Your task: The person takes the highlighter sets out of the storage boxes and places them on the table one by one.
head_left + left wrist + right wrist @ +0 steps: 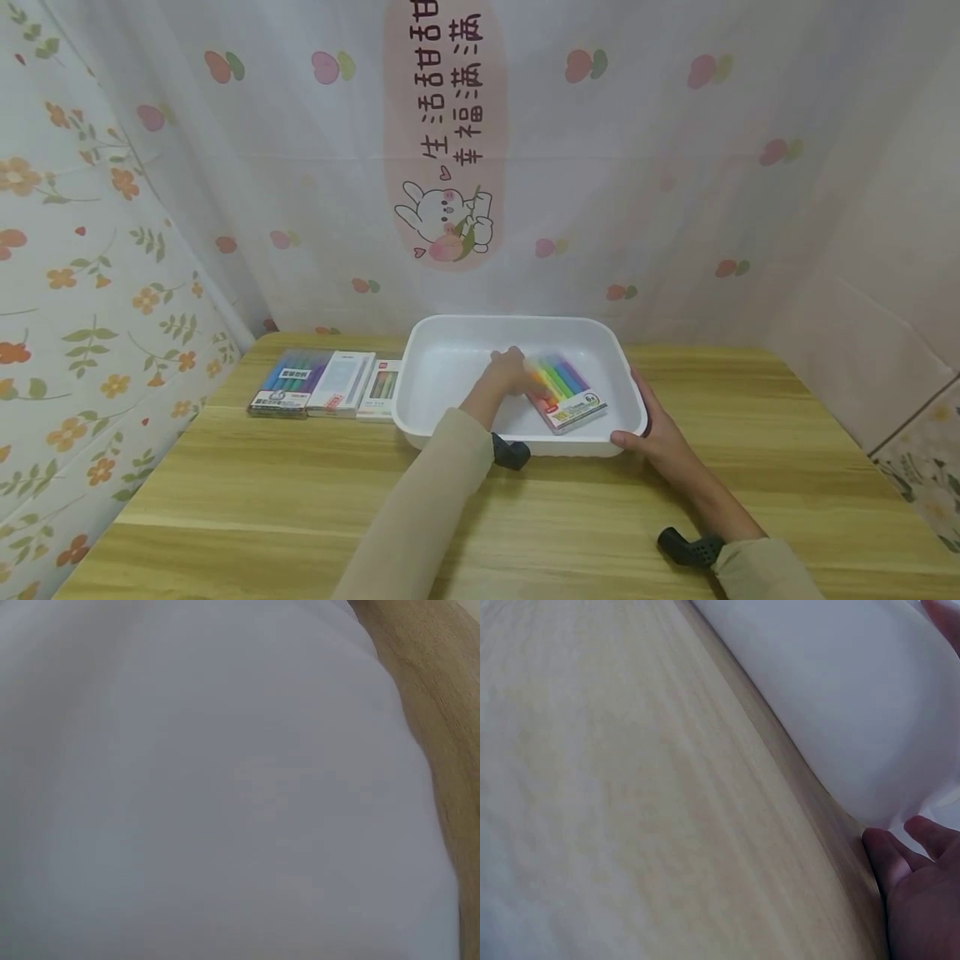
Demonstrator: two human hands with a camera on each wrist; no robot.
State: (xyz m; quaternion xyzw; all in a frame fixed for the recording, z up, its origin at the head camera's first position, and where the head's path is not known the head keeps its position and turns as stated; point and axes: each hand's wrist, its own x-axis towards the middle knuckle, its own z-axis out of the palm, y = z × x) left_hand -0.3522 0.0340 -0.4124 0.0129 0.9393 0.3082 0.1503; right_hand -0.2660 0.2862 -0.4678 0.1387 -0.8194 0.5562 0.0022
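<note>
A white plastic tray [442, 375] with raised walls sits on the wooden table. Inside its right half lies a clear pack of rainbow-coloured pens [572, 407], slanted and blurred at its far end. My left hand [508, 373] reaches into the tray and grips the pack by its left side; the fingertips are blurred. At the front right corner, my right hand [663, 437] holds the tray, thumb on the rim and fingers along the outer wall. The right wrist view shows that hand's fingers [889, 859] against the tray's underside edge. Only white tray wall [247, 780] and table fill the left wrist view.
Left of the tray, a pack of dark-toned pens [292, 382], a white box [341, 383] and a smaller white box with a coloured window [381, 390] lie side by side. A printed curtain [637, 192] hangs behind the wooden table [247, 508].
</note>
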